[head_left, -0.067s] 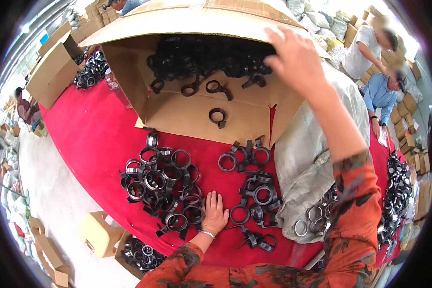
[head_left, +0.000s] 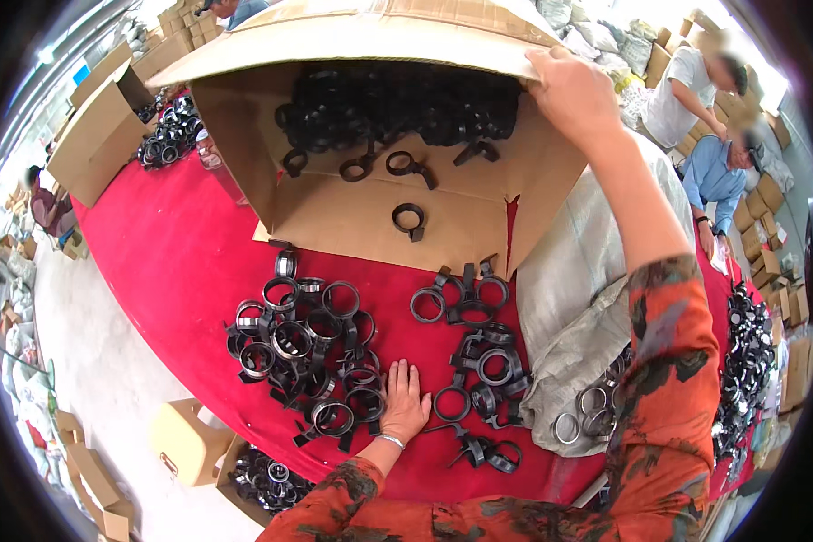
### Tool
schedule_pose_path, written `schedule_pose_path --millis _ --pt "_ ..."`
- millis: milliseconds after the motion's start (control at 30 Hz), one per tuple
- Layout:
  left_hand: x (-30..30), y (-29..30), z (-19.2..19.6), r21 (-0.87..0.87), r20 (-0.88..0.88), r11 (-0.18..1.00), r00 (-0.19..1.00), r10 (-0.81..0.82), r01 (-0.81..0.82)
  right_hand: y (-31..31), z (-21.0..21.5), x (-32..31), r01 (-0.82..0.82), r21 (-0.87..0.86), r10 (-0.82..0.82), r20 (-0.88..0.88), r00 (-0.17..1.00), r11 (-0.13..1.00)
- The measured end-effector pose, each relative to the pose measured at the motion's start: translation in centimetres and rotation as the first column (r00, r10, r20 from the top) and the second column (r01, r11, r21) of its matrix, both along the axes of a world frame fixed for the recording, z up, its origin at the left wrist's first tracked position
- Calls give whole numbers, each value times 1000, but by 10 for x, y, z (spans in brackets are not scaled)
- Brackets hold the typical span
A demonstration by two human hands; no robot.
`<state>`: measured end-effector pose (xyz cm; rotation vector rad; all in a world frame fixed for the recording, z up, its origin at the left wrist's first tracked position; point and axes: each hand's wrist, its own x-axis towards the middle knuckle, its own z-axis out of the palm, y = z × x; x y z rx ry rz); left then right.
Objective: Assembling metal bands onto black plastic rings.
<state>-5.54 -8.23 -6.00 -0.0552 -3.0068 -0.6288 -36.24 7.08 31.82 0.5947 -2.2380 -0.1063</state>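
Observation:
My left hand [head_left: 406, 404] lies flat on the red cloth [head_left: 181, 262], fingers stretched out and nothing in them. Against its left side is a heap of black rings with short tabs [head_left: 312, 348]; a smaller group of such rings [head_left: 483, 370] lies to its right. At the far side, my right hand [head_left: 574, 95] is closed on the right edge of a cardboard box's upper flap [head_left: 370, 41]. That box lies with its mouth facing me. Deep inside is a dark mass of rings [head_left: 388, 108], and one single ring [head_left: 408, 218] rests nearer on its bottom panel.
A grey woven sack [head_left: 569, 271] lies right of the box, with metal rings [head_left: 592, 406] by its fold. Further right, a person in a blue shirt [head_left: 715, 185] works beside another heap [head_left: 745, 361]. A yellow stool [head_left: 185, 441] and a carton of rings [head_left: 266, 479] stand at lower left.
My right hand has moved slightly up and right, from an open, blurred pose to a grip on the flap's edge. My left hand has stayed put.

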Motion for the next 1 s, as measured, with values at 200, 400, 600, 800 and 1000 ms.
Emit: schedule_pose_path --millis 200,400,600,800,1000 --pt "0 -3 2 23 14 1000 1000 6 -6 4 4 -7 -66 201 63 18 998 977" --pt "-1 0 -2 68 -6 998 1000 -17 18 54 25 5 -63 220 76 -55 996 974" --pt "2 -4 -5 29 13 1000 1000 -4 4 78 86 33 -22 215 27 -23 999 976" --pt "-6 8 11 287 70 956 996 49 -67 100 103 45 -29 103 20 86 996 994" --pt "-94 9 99 558 -25 818 988 -151 139 97 56 30 -138 233 132 43 990 963"
